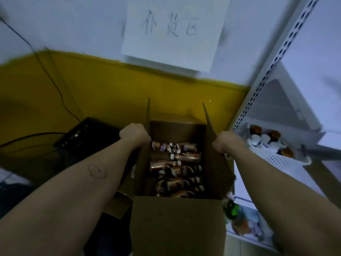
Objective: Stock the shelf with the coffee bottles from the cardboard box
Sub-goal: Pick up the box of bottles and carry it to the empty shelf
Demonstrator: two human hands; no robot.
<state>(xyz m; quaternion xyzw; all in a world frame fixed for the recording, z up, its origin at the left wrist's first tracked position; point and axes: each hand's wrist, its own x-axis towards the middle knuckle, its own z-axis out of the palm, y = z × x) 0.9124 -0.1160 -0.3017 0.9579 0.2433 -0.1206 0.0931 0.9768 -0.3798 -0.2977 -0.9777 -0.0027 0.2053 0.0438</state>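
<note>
An open cardboard box sits in front of me, its flaps standing up. Several brown coffee bottles with white caps lie on their sides inside it. My left hand grips the box's left wall near the far corner. At the top of the right wall, my right hand is closed on the edge. The white shelf stands to the right of the box, and a few brown-capped bottles stand on it.
A black fan and a black crate are on the left by the yellow and white wall. A paper sign hangs on the wall above. Lower shelf levels at the right hold green and other goods.
</note>
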